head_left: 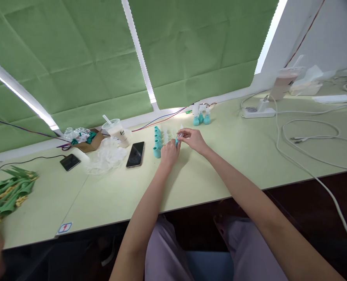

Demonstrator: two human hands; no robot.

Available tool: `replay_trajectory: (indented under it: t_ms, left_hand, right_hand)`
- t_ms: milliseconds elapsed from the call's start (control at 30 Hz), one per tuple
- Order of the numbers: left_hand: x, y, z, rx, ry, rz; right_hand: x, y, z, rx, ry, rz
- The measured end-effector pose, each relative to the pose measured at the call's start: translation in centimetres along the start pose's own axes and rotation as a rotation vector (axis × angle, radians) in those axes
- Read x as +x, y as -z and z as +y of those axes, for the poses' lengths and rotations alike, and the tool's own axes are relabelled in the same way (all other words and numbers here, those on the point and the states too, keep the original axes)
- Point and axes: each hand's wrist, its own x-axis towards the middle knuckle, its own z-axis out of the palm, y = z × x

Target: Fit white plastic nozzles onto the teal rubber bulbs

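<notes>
Beside the row of teal bottles (pixel 157 141) lined up within easy reach, the left hand (pixel 169 153) and right hand (pixel 192 138) pinch 1 small teal bottle (pixel 177 139) between their fingertips, steadying it from both sides.

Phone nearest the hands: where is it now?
Head view: the phone lies flat on the table, just left of the left hand, between the row of teal caps and the crumpled clear plastic.

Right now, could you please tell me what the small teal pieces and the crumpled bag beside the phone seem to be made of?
Teal pieces: probably moulded plastic, matte, uniform colour. Crumpled bag: thin clear plastic film, glossy, wrinkled, see-through.
</notes>
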Motion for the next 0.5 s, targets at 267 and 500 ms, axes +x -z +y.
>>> replay_trajectory:
  t_ms: [267, 500]
  left_hand:
    - [0.6, 1.1, -2.1, -0.094, 0.169, 0.098]
    - [1.2, 3.0, -5.1, -0.278, 0.384, 0.502]
  right_hand:
    - [-0.2, 1.5, -1.5, -0.146, 0.171, 0.171]
    - [0.2, 0.7, 0.8, -0.246, 0.092, -0.024]
